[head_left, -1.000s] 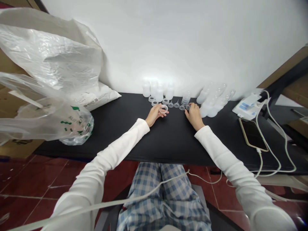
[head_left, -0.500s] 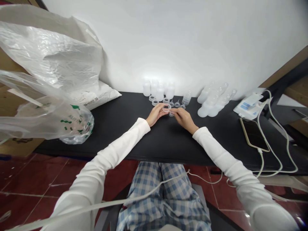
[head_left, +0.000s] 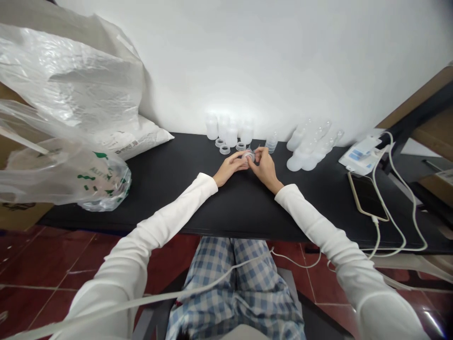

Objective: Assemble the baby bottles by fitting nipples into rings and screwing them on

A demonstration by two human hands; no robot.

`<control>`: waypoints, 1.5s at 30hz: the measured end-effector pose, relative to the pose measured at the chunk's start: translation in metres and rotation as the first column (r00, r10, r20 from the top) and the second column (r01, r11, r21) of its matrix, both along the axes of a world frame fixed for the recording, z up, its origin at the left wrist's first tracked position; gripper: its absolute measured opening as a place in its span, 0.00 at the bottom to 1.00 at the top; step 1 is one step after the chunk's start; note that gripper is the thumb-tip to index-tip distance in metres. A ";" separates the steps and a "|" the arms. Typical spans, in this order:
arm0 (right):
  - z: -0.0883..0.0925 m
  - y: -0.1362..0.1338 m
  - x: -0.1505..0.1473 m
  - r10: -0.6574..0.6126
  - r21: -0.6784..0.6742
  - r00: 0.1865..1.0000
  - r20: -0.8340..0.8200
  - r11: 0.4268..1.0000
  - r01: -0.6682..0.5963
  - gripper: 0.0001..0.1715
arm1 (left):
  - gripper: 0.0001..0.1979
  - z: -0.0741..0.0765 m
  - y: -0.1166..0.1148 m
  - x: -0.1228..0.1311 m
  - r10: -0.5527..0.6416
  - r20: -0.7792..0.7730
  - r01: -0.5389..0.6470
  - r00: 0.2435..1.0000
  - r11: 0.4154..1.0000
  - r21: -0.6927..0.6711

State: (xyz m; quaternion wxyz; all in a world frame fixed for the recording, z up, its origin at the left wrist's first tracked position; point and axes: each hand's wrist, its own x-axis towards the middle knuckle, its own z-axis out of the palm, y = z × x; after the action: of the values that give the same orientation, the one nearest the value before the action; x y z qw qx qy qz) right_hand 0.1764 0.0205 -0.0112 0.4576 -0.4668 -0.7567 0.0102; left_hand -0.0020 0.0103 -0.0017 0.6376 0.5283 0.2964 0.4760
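My left hand (head_left: 231, 167) is closed on a translucent bottle collar ring (head_left: 248, 155), held just above the black table. My right hand (head_left: 264, 166) is closed at the same ring from the other side, its thumb against the front. Whether a teat is inside the ring cannot be made out. Loose collar rings (head_left: 224, 149) lie beyond my left hand. Small clear teats, partly hidden, lie behind my fingers. Several frosted bottles (head_left: 231, 133) stand at the wall, and a stack of clear caps (head_left: 271, 141) stands beyond my right hand.
Several capped bottles (head_left: 307, 153) lie at right. Farther right are a white-and-blue packet (head_left: 359, 156), a phone (head_left: 368, 196) and white cables (head_left: 399, 236). Large plastic bags (head_left: 99, 184) cover the table's left end. Another cable (head_left: 155, 300) crosses above my lap.
My right hand has moved up to the collar ring, its thumb now on the ring's front. My left hand still holds the ring. The whole view has shifted slightly.
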 end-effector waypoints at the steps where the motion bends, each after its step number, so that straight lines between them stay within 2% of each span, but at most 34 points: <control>1: 0.001 0.001 -0.002 0.013 -0.027 1.000 0.002 1.000 -0.013 0.18 | 0.28 -0.002 0.001 0.000 -0.003 0.005 0.003 1.000 1.000 0.008; 5: 0.004 0.001 -0.003 0.177 -0.166 0.984 -0.006 0.970 -0.175 0.18 | 0.30 -0.007 0.003 0.000 0.032 0.027 -0.032 0.999 0.999 0.023; 9: 0.005 -0.001 -0.001 0.346 -0.270 0.924 -0.162 0.885 -0.379 0.18 | 0.26 -0.008 0.003 0.002 0.094 0.014 -0.093 0.996 0.995 -0.033; 12: 0.003 -0.002 -0.004 0.382 -0.285 0.882 -0.275 0.844 -0.454 0.19 | 0.20 -0.008 0.003 0.004 0.122 -0.037 -0.123 0.992 0.992 -0.028; 18: -0.002 -0.009 -0.018 0.256 -0.282 0.910 -0.326 0.893 -0.351 0.15 | 0.16 -0.006 0.001 0.009 0.199 -0.111 -0.192 0.974 0.979 0.071; 24: -0.005 -0.011 -0.024 0.168 -0.289 0.912 -0.374 0.913 -0.287 0.13 | 0.15 -0.004 -0.002 0.011 0.211 -0.103 -0.202 0.972 0.975 0.089; 30: -0.008 -0.008 -0.025 0.185 -0.331 0.866 -0.465 0.871 -0.364 0.18 | 0.16 -0.004 -0.002 0.013 0.206 -0.113 -0.199 0.972 0.978 0.070; 36: -0.002 -0.012 -0.022 0.296 -0.328 0.830 -0.472 0.815 -0.477 0.25 | 0.13 -0.004 0.002 0.009 0.216 -0.067 -0.215 0.974 0.976 0.026; 40: 0.000 -0.015 -0.021 0.321 -0.315 0.819 -0.475 0.808 -0.499 0.25 | 0.14 -0.004 0.000 0.008 0.191 -0.041 -0.190 0.981 0.981 0.026; 45: -0.003 -0.015 -0.023 0.282 -0.320 0.786 -0.550 0.799 -0.510 0.21 | 0.17 -0.006 -0.002 0.011 0.189 -0.053 -0.186 0.980 0.981 0.061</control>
State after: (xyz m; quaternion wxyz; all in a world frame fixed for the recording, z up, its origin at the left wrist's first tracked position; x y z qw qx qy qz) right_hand 0.1530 0.0054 -0.0143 0.4940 -0.3679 -0.6796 0.3985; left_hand 0.0088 0.0081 -0.0073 0.5657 0.5294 0.3499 0.5266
